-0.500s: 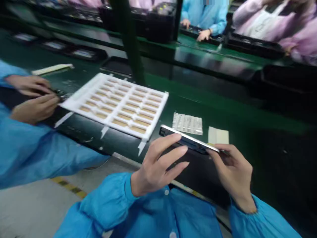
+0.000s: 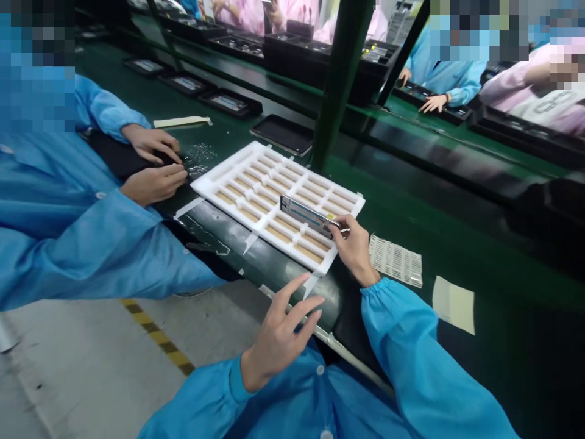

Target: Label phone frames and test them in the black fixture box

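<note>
My right hand [image 2: 351, 247] pinches one end of a phone-like device [image 2: 305, 216], a thin slab with a grey face and a small yellow spot. The slab is held on its long edge over the white slotted tray [image 2: 322, 268]; I cannot tell whether it touches a slot. Tan strips show at the bottom of the tray's slots. My left hand [image 2: 286, 332] hovers in front of the bench edge with its fingers apart and nothing in them.
At the left, a co-worker's hands [image 2: 155, 183] work beside the tray near small scattered bits. Right of the tray lie a sheet of pale strips [image 2: 395, 261] and a cream pad [image 2: 454, 303]. Behind the tray are a black tray [image 2: 282, 134] and a green post [image 2: 340, 91].
My right hand has carried the phone-like device left from in front of me to above the white tray. My left hand has come off beside it. The view has turned left.
</note>
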A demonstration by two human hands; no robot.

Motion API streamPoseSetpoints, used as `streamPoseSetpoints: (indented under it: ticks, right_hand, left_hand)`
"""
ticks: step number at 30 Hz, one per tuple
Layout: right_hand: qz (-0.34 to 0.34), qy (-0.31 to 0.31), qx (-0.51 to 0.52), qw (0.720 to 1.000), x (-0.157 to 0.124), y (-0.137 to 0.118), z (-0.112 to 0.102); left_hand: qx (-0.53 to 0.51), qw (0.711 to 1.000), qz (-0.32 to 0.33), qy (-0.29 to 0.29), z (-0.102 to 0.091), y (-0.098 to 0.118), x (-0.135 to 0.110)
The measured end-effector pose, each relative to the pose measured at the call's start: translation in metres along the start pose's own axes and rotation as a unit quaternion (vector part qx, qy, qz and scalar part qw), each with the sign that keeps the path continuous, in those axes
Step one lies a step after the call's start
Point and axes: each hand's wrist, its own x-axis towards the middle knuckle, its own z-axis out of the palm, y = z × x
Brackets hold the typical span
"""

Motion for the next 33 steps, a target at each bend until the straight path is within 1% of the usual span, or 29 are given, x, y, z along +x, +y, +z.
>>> streamPoseSetpoints:
  ticks: [2,3,4,5,6,7,8,9,10,11,12,13,14,15,16,17,18,19,21,23,25,28,30,31,32,33]
  right_hand:
    - [-0.01,-0.007,-0.008,1.0,-0.003,-0.003,-0.001]
    - [-0.015,-0.006,-0.015,1.0,-0.006,-0.008,-0.008]
    - [-0.024,-0.002,-0.028,0.999,-0.011,-0.015,-0.02]
    - [-0.04,0.008,-0.049,0.998,-0.019,-0.024,-0.039]
    - [-0.059,0.022,-0.078,0.995,-0.029,-0.034,-0.064]
    - [-0.079,0.042,-0.117,0.989,-0.042,-0.045,-0.095]
    - [-0.098,0.069,-0.166,0.979,-0.058,-0.057,-0.131]
    - [-0.104,0.106,-0.223,0.963,-0.076,-0.069,-0.17]
    - [-0.091,0.161,-0.288,0.94,-0.096,-0.079,-0.211]
    - [-0.065,0.223,-0.362,0.902,-0.117,-0.088,-0.253]
    - [-0.021,0.292,-0.436,0.851,-0.139,-0.094,-0.296]
    - [0.043,0.353,-0.494,0.794,-0.159,-0.096,-0.337]
    - [0.133,0.365,-0.528,0.755,-0.179,-0.095,-0.376]
    - [0.181,0.372,-0.539,0.734,-0.197,-0.09,-0.412]
    - [0.224,0.361,-0.54,0.727,-0.213,-0.081,-0.444]
    - [0.281,0.329,-0.536,0.725,-0.226,-0.069,-0.471]
    - [0.326,0.304,-0.531,0.721,-0.237,-0.056,-0.492]
    - [0.363,0.277,-0.523,0.72,-0.245,-0.043,-0.507]
    - [0.413,0.235,-0.514,0.714,-0.256,-0.02,-0.524]
    - [0.438,0.21,-0.515,0.706,-0.259,-0.007,-0.528]
    - [0.446,0.19,-0.527,0.698,-0.26,-0.003,-0.528]
    - [0.428,0.175,-0.563,0.684,-0.257,-0.011,-0.526]
    - [0.397,0.188,-0.594,0.674,-0.255,-0.021,-0.519]
    - [0.376,0.199,-0.609,0.669,-0.253,-0.028,-0.512]
    - [0.355,0.211,-0.621,0.667,-0.252,-0.034,-0.502]
    - [0.325,0.222,-0.63,0.669,-0.25,-0.041,-0.488]
  left_hand:
    - [-0.007,1.0,0.022,-0.009,0.002,0.004,0.007]
    - [-0.015,0.999,0.037,-0.016,0.005,0.008,0.011]
    - [-0.025,0.998,0.055,-0.021,0.008,0.013,0.016]
    - [-0.037,0.996,0.075,-0.024,0.013,0.018,0.021]
    - [-0.051,0.994,0.095,-0.026,0.018,0.025,0.027]
    - [-0.068,0.991,0.116,-0.028,0.024,0.033,0.032]
    - [-0.087,0.986,0.136,-0.032,0.031,0.041,0.037]
    - [-0.107,0.981,0.156,-0.042,0.038,0.05,0.042]
    - [-0.129,0.974,0.176,-0.055,0.046,0.059,0.046]
    - [-0.15,0.966,0.196,-0.07,0.053,0.068,0.05]
    - [-0.171,0.957,0.215,-0.089,0.061,0.078,0.054]
    - [-0.19,0.947,0.232,-0.111,0.069,0.089,0.056]
    - [-0.207,0.937,0.248,-0.134,0.076,0.1,0.058]
    - [-0.221,0.926,0.26,-0.16,0.084,0.112,0.06]
    - [-0.233,0.916,0.269,-0.186,0.091,0.125,0.061]
    - [-0.244,0.905,0.276,-0.213,0.098,0.138,0.062]
    - [-0.255,0.894,0.281,-0.241,0.105,0.151,0.064]
    - [-0.264,0.882,0.282,-0.269,0.113,0.164,0.065]
    - [-0.283,0.857,0.274,-0.332,0.126,0.19,0.07]
    - [-0.304,0.832,0.252,-0.389,0.139,0.212,0.076]
    - [-0.329,0.812,0.227,-0.426,0.15,0.231,0.082]
    - [-0.368,0.792,0.195,-0.447,0.167,0.254,0.087]
    - [-0.403,0.777,0.159,-0.456,0.178,0.27,0.087]
    - [-0.432,0.763,0.128,-0.464,0.183,0.279,0.088]
    - [-0.469,0.741,0.086,-0.472,0.188,0.289,0.088]
    - [-0.513,0.712,0.036,-0.479,0.191,0.299,0.09]
